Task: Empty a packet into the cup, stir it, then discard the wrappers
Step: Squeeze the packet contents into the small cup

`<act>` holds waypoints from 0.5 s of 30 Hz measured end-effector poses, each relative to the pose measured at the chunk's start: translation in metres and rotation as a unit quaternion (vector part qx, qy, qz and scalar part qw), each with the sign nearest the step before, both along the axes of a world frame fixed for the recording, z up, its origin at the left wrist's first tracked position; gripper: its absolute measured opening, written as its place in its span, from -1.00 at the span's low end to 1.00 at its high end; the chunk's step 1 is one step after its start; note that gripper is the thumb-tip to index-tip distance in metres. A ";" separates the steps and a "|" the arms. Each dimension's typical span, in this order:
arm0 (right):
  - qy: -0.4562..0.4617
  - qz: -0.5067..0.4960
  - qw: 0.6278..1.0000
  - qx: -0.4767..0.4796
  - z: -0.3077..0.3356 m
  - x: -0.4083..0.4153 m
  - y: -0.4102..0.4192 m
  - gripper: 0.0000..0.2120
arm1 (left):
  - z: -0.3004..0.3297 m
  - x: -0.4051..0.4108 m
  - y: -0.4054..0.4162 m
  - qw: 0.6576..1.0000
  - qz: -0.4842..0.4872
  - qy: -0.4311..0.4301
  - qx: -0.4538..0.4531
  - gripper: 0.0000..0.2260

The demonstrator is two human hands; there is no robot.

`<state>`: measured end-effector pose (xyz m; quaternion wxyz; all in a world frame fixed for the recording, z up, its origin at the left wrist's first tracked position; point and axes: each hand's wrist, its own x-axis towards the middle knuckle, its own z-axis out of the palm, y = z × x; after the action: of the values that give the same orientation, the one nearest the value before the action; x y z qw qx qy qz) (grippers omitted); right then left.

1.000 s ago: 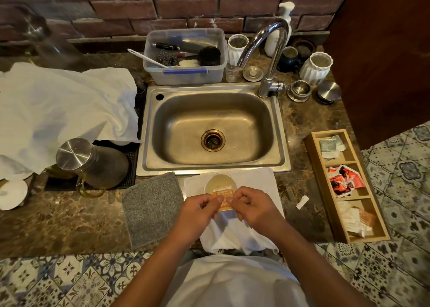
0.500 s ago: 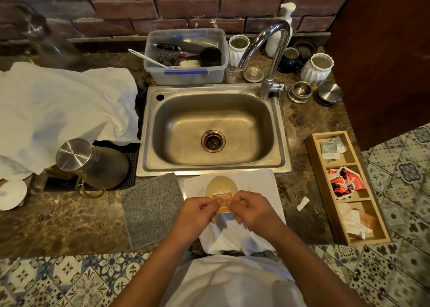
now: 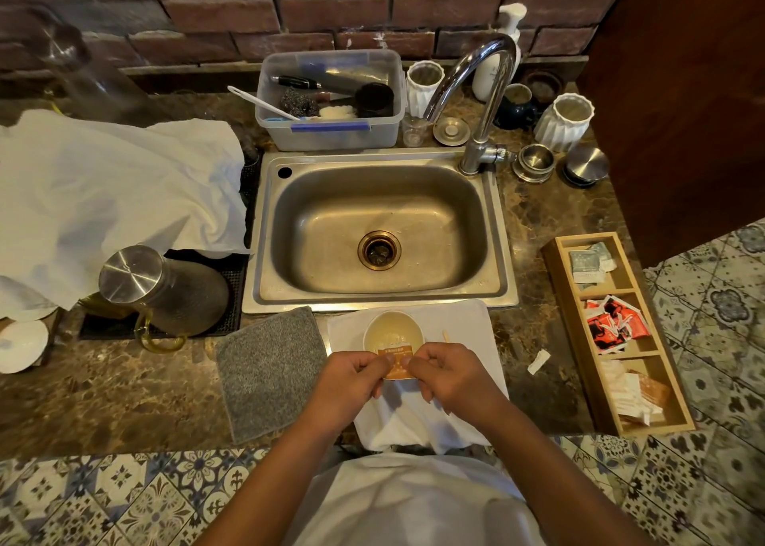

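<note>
Orange packet (image 3: 398,364) pinched between left hand (image 3: 355,384) and right hand (image 3: 449,380) — just above cup (image 3: 393,332)

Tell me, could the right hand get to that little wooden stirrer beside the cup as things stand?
Probably not yet: the right hand and left hand both pinch the orange packet. The stirrer lies unobstructed just beyond its knuckles, right of the cup, so it looks reachable once freed.

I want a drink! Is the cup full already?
Not full. The cup stands upright with some pale liquid inside, level unclear; both hands hold the packet above it.
</note>
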<state>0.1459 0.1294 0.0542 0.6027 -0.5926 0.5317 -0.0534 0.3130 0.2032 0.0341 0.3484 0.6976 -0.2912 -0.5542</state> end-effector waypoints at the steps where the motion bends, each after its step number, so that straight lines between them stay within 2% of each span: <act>1: 0.000 0.001 1.000 -0.001 0.000 0.000 0.000 -0.70 | 0.000 0.000 0.000 1.000 0.000 0.000 0.000 -0.54; 15: -0.008 -0.002 1.000 0.016 -0.003 -0.002 0.001 -0.66 | 0.011 -0.001 0.001 0.998 0.025 0.045 0.026 -0.57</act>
<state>0.1443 0.1307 0.0515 0.6161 -0.5815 0.5289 -0.0509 0.3117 0.2043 0.0452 0.3568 0.6879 -0.2435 -0.5832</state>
